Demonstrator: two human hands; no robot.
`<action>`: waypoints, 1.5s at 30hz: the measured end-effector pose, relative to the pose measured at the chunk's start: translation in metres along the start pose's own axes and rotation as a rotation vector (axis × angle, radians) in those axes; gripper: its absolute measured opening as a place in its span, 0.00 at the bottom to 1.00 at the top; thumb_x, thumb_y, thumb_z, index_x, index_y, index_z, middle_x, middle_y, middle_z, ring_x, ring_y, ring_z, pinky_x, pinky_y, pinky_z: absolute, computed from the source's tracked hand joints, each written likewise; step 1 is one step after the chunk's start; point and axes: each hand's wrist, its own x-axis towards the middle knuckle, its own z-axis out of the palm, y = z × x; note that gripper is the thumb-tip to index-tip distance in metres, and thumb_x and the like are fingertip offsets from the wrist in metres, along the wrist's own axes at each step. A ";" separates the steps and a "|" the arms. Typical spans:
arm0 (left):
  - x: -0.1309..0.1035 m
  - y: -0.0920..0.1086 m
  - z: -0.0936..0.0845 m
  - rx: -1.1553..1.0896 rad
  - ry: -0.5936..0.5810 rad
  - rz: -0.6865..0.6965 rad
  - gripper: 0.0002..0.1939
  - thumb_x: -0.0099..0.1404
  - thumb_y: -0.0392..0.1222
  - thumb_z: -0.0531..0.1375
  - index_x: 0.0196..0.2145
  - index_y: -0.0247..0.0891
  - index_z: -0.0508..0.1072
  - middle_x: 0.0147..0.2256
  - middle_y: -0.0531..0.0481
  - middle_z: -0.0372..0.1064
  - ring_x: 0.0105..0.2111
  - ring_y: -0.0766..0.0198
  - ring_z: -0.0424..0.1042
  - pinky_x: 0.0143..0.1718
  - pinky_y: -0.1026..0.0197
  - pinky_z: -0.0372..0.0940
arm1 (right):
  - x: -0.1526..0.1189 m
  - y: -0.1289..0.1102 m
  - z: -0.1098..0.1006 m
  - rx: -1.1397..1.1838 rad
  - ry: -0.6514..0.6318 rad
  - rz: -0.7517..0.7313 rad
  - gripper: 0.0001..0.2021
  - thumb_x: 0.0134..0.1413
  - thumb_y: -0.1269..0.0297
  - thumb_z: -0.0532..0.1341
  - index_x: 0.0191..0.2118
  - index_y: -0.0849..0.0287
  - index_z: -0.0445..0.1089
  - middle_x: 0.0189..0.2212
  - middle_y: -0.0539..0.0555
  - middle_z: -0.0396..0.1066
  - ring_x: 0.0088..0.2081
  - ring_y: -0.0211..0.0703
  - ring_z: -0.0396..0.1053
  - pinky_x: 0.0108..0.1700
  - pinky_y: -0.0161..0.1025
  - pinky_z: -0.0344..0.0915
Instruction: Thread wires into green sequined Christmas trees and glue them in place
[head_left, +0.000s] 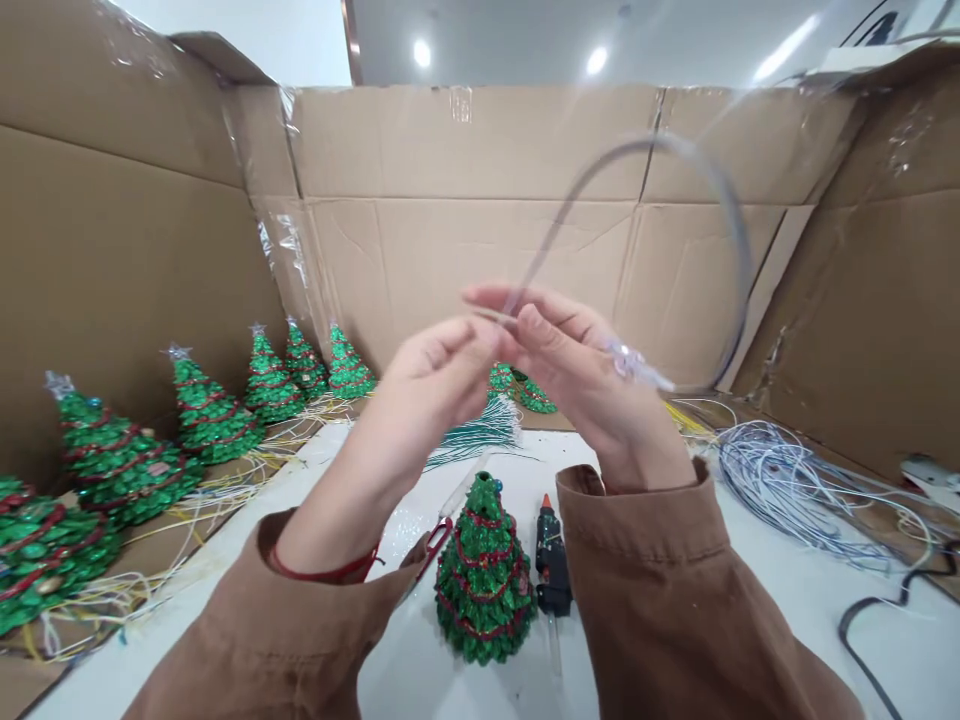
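Note:
My left hand (446,375) and my right hand (574,365) meet in mid-air above the table, fingertips pinched close together. Between them they hold a thin grey wire (739,235), which rises in a wide loop, blurred by motion, to the right. At the edge of my right hand the loop comes back to a small clear plastic piece (630,362), perhaps a star. A pale thin wire end (491,315) shows at the fingertips. Below the hands a green miniature Christmas tree (486,580) with red garlands stands upright, a small hole at its top.
A black glue gun (553,560) lies right of the tree, red-handled scissors (437,540) left of it. Green wires (480,430) lie behind. Several star-topped trees (210,410) line the left side. A wire coil (780,480) sits at right. Cardboard walls (465,240) enclose the table.

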 end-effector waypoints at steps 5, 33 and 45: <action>0.000 0.000 -0.006 0.199 -0.218 -0.155 0.12 0.63 0.45 0.54 0.29 0.35 0.71 0.15 0.61 0.42 0.15 0.75 0.41 0.16 0.68 0.38 | -0.001 0.000 -0.007 -0.328 -0.062 0.048 0.12 0.57 0.56 0.59 0.32 0.60 0.73 0.21 0.48 0.65 0.24 0.32 0.63 0.26 0.31 0.61; 0.004 -0.002 -0.029 0.701 -0.601 -0.127 0.05 0.56 0.37 0.60 0.25 0.35 0.67 0.25 0.56 0.66 0.27 0.71 0.66 0.28 0.67 0.59 | -0.013 -0.022 -0.026 -0.326 -0.156 0.268 0.09 0.44 0.60 0.69 0.30 0.60 0.74 0.25 0.50 0.74 0.29 0.36 0.73 0.31 0.32 0.70; 0.004 -0.001 -0.038 0.820 -0.700 -0.151 0.09 0.54 0.47 0.64 0.32 0.40 0.75 0.32 0.54 0.71 0.34 0.66 0.68 0.34 0.65 0.60 | -0.013 -0.023 -0.026 -0.396 -0.425 0.421 0.07 0.47 0.63 0.66 0.31 0.62 0.76 0.26 0.53 0.75 0.29 0.39 0.71 0.31 0.36 0.67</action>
